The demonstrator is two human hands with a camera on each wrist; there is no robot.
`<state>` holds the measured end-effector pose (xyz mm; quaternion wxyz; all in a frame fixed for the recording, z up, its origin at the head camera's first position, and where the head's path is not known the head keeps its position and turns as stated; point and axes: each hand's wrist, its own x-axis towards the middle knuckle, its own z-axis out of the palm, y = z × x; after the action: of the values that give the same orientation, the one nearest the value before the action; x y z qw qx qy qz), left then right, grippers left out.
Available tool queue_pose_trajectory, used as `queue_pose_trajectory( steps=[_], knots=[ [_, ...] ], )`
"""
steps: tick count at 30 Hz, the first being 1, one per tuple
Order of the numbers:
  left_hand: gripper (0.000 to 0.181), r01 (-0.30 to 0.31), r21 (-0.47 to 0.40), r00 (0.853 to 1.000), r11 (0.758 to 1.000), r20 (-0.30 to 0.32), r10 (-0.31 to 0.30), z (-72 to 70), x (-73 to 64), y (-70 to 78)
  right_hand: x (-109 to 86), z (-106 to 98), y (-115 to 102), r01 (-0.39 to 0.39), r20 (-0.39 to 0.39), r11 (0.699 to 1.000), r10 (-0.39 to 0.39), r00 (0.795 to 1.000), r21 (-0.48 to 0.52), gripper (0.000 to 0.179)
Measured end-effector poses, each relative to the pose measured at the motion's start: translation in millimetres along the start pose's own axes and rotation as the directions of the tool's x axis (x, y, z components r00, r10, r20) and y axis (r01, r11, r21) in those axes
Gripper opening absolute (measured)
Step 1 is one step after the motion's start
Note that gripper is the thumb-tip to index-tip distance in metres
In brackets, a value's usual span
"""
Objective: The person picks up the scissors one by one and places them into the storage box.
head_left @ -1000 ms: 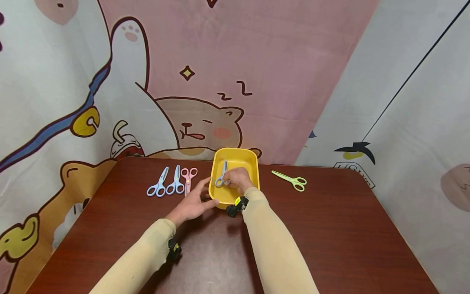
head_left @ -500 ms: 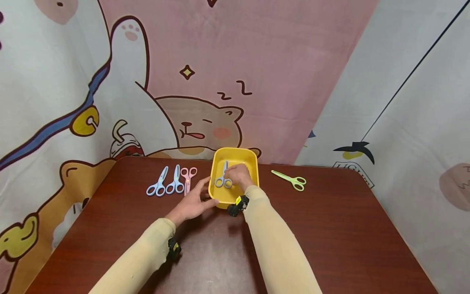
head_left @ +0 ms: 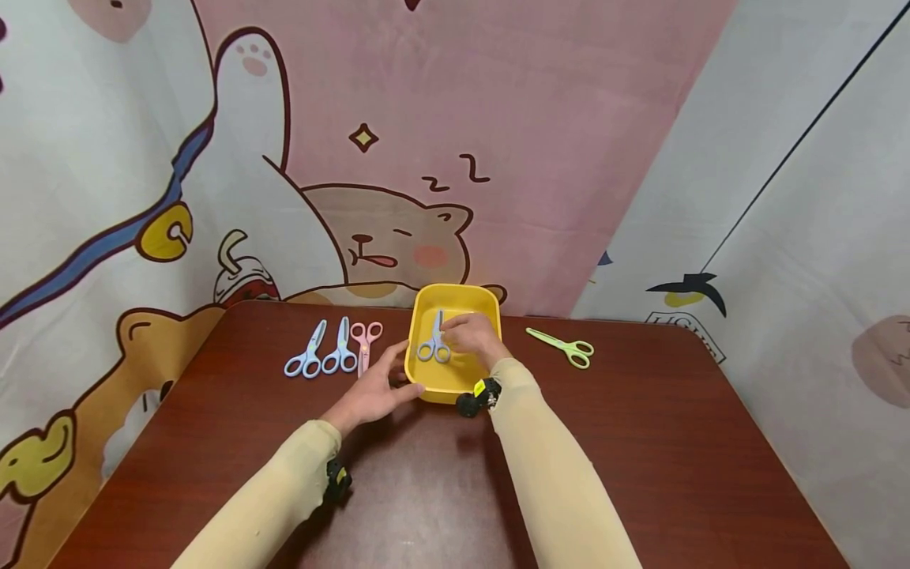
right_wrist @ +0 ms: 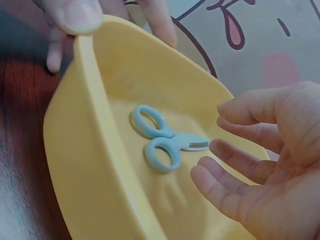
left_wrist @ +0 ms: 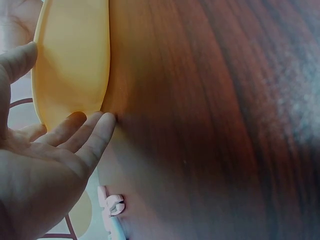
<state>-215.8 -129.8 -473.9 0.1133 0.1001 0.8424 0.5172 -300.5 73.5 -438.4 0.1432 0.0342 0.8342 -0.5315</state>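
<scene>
A yellow plastic bin stands near the table's far edge. Inside it lies a pair of light blue scissors, handles toward the person and blades pointing away. My left hand holds the bin's near left corner, thumb at the near rim and fingers against the left side. Over the bin's right half, my right hand hovers with loosely bent, parted fingers. The right wrist view shows its fingertips beside the scissors' blades, with nothing held.
Two pairs of blue scissors and a pair of pink scissors lie left of the bin. Green scissors lie to its right on the brown table. A printed cloth hangs behind the far edge.
My right hand has let go of the blue scissors, which now lie flat in the bin, and has drawn slightly right. The left hand and the bin have stayed put.
</scene>
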Motion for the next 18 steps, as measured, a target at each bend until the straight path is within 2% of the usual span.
queue_pose_trajectory(
  steps=[5,13,18],
  knots=[
    [0.086,0.004,0.007,1.000,1.000,-0.004,-0.004,0.4,-0.2,0.3,-3.9,-10.8,1.0,-0.005,0.041,0.998,0.003,0.999,0.059,0.032],
    [0.086,0.012,0.009,1.000,1.000,-0.004,-0.012,-0.2,-0.8,1.0,-10.8,-27.5,-0.2,-0.007,0.062,0.987,-0.004,0.998,0.163,0.034],
    [0.086,0.012,0.011,1.000,1.000,-0.005,-0.011,0.0,-0.6,0.9,-15.3,-39.0,-0.5,-0.002,0.075,0.983,-0.011,0.997,0.182,0.035]
  ],
)
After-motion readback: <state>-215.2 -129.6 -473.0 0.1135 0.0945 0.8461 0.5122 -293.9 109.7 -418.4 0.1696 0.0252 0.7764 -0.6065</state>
